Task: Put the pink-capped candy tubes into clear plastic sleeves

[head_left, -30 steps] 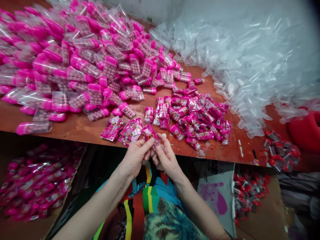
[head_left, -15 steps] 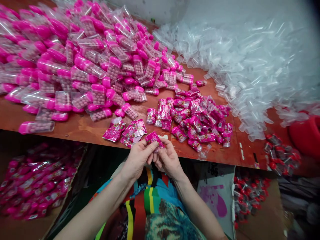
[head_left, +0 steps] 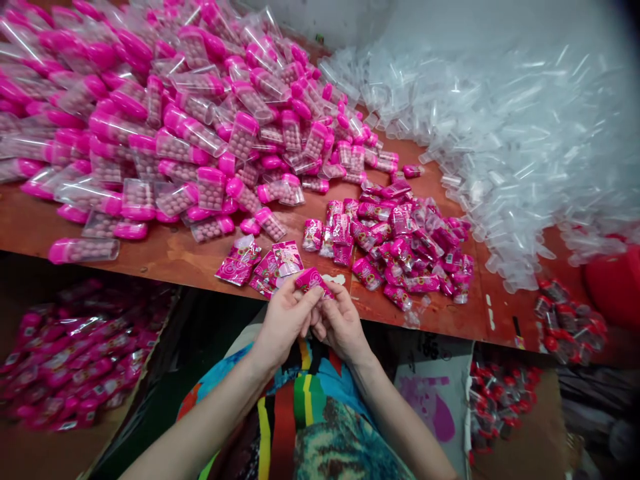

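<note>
A small pink printed wrapper (head_left: 311, 280) is pinched between my two hands at the table's front edge. My left hand (head_left: 286, 317) has its thumb and fingers closed on the wrapper's left side. Fingers of my right hand (head_left: 340, 321) close on its right side, touching the left fingers. Flat pink wrappers (head_left: 239, 260) lie on the table just to the left. Beyond my hands, right of centre, is a heap of wrapped pink packs (head_left: 400, 233). What is inside the held wrapper, if anything, is hidden.
Pink-capped bottles of small balls (head_left: 210, 187) cover the left of the wooden table (head_left: 170, 257). Clear plastic containers (head_left: 475, 120) are piled at the right. Red-capped pieces (head_left: 570, 323) lie by a red container (head_left: 615, 287). Below left, a box holds pink packs (head_left: 85, 360).
The view has shifted slightly, so the table's contents appear a little further right and lower. Both hands still hold the wrapper, with their fingers slightly moved around it.
</note>
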A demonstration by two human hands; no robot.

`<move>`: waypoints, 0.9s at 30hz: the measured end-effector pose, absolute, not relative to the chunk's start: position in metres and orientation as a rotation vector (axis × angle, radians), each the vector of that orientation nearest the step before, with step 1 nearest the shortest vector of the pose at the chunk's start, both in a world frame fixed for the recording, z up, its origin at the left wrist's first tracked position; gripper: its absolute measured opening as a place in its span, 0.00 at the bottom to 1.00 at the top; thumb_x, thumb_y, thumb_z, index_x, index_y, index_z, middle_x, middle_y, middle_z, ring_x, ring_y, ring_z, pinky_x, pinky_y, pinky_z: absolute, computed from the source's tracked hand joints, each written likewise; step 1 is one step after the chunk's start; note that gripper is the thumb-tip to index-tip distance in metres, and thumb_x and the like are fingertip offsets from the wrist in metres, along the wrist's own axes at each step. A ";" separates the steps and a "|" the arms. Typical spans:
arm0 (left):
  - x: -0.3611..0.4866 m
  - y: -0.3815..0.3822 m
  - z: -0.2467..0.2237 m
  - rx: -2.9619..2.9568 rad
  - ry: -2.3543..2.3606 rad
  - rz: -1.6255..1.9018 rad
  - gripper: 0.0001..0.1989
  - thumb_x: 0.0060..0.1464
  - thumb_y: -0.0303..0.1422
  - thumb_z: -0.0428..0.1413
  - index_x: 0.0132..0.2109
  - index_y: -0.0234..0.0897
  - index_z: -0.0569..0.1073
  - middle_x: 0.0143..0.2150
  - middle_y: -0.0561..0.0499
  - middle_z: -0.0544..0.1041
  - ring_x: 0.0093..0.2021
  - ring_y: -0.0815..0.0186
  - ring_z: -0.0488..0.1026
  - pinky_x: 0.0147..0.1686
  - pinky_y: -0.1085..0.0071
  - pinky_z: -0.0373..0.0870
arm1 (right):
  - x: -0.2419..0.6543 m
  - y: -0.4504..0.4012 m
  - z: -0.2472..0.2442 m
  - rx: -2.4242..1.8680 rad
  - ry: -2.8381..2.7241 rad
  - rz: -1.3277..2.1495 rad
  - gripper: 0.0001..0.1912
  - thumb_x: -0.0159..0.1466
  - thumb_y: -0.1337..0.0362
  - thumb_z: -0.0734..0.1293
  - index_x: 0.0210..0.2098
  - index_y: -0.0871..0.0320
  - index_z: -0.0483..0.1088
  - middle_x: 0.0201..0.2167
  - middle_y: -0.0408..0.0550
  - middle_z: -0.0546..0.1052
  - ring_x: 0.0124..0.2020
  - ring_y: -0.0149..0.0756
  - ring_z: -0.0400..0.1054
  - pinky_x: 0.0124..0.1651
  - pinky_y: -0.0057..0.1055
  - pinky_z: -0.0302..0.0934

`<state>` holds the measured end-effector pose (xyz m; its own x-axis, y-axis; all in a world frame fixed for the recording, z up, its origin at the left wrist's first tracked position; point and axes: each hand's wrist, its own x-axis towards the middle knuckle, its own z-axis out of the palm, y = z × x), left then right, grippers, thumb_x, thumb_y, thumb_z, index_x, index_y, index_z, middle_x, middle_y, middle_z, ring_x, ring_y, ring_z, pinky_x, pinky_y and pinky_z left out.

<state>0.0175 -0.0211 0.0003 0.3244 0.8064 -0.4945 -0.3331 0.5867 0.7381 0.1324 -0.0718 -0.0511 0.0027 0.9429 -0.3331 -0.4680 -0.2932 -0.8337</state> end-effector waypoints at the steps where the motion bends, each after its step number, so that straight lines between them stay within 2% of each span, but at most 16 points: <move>1: 0.018 -0.020 0.002 0.567 0.983 0.848 0.22 0.50 0.40 0.63 0.50 0.37 0.69 0.13 0.64 0.63 0.10 0.74 0.59 0.13 0.78 0.55 | 0.133 -0.071 -0.050 -1.112 -0.617 1.566 0.21 0.64 0.53 0.67 0.53 0.51 0.59 0.20 0.35 0.70 0.13 0.25 0.60 0.18 0.22 0.52; 3: 0.019 -0.019 0.005 0.551 1.009 0.928 0.25 0.51 0.39 0.63 0.54 0.39 0.66 0.15 0.65 0.64 0.10 0.75 0.57 0.12 0.79 0.55 | 0.133 -0.069 -0.049 -1.131 -0.645 1.557 0.22 0.64 0.54 0.68 0.53 0.51 0.60 0.21 0.36 0.72 0.14 0.25 0.61 0.19 0.23 0.53; 9: 0.023 -0.019 0.002 0.481 1.017 0.964 0.24 0.50 0.39 0.63 0.51 0.39 0.66 0.18 0.65 0.66 0.10 0.77 0.56 0.12 0.78 0.58 | 0.128 -0.066 -0.050 -1.090 -0.622 1.526 0.20 0.63 0.55 0.69 0.50 0.51 0.60 0.20 0.35 0.73 0.13 0.25 0.60 0.17 0.21 0.50; 15: 0.022 -0.023 -0.005 0.546 1.022 0.921 0.32 0.54 0.41 0.61 0.61 0.39 0.60 0.14 0.66 0.63 0.10 0.73 0.58 0.11 0.79 0.57 | 0.118 -0.063 -0.053 -1.123 -0.581 1.517 0.19 0.62 0.54 0.69 0.48 0.52 0.61 0.18 0.34 0.72 0.12 0.24 0.59 0.16 0.20 0.51; 17: 0.018 -0.023 -0.003 0.584 1.024 0.903 0.36 0.55 0.41 0.60 0.66 0.41 0.54 0.16 0.64 0.67 0.10 0.74 0.59 0.10 0.79 0.55 | 0.124 -0.052 -0.041 -1.131 -0.557 1.526 0.18 0.62 0.55 0.69 0.48 0.54 0.63 0.18 0.35 0.72 0.12 0.24 0.59 0.17 0.20 0.52; 19: 0.010 -0.022 -0.001 0.630 1.036 0.913 0.38 0.55 0.40 0.60 0.67 0.43 0.52 0.24 0.59 0.74 0.11 0.76 0.60 0.11 0.80 0.54 | 0.138 -0.035 -0.021 -1.130 -0.520 1.492 0.17 0.62 0.55 0.70 0.46 0.54 0.65 0.18 0.35 0.72 0.12 0.24 0.58 0.17 0.21 0.53; 21: 0.000 -0.018 -0.001 0.687 1.094 0.973 0.29 0.56 0.41 0.58 0.63 0.41 0.61 0.33 0.52 0.79 0.12 0.79 0.59 0.12 0.79 0.54 | 0.156 -0.016 0.000 -1.086 -0.462 1.376 0.16 0.62 0.53 0.69 0.45 0.52 0.67 0.20 0.36 0.73 0.12 0.23 0.54 0.16 0.21 0.51; 23: -0.010 -0.012 -0.005 0.740 1.184 1.051 0.19 0.58 0.41 0.57 0.52 0.36 0.70 0.37 0.48 0.80 0.12 0.80 0.58 0.12 0.79 0.54 | 0.168 0.000 0.014 -1.033 -0.469 1.293 0.21 0.63 0.44 0.64 0.47 0.51 0.68 0.31 0.42 0.78 0.14 0.22 0.53 0.16 0.22 0.50; 25: -0.017 -0.006 -0.014 0.764 1.244 1.074 0.15 0.58 0.42 0.56 0.46 0.35 0.71 0.36 0.48 0.80 0.11 0.80 0.58 0.11 0.78 0.53 | 0.167 0.009 0.014 -1.110 -0.623 1.280 0.26 0.65 0.40 0.58 0.53 0.50 0.67 0.32 0.44 0.77 0.15 0.24 0.56 0.17 0.24 0.52; 27: -0.019 -0.002 -0.022 0.770 1.274 1.042 0.15 0.57 0.42 0.56 0.44 0.36 0.70 0.33 0.49 0.80 0.10 0.79 0.58 0.10 0.79 0.51 | 0.150 0.013 0.004 -1.346 -0.980 1.243 0.26 0.68 0.46 0.57 0.59 0.50 0.63 0.31 0.44 0.76 0.19 0.28 0.62 0.21 0.25 0.56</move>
<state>-0.0190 -0.0024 -0.0224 -0.0206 0.9256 -0.3779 -0.1868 0.3678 0.9109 0.1504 0.0127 0.0037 0.1377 0.9769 -0.1636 -0.0690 -0.1553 -0.9855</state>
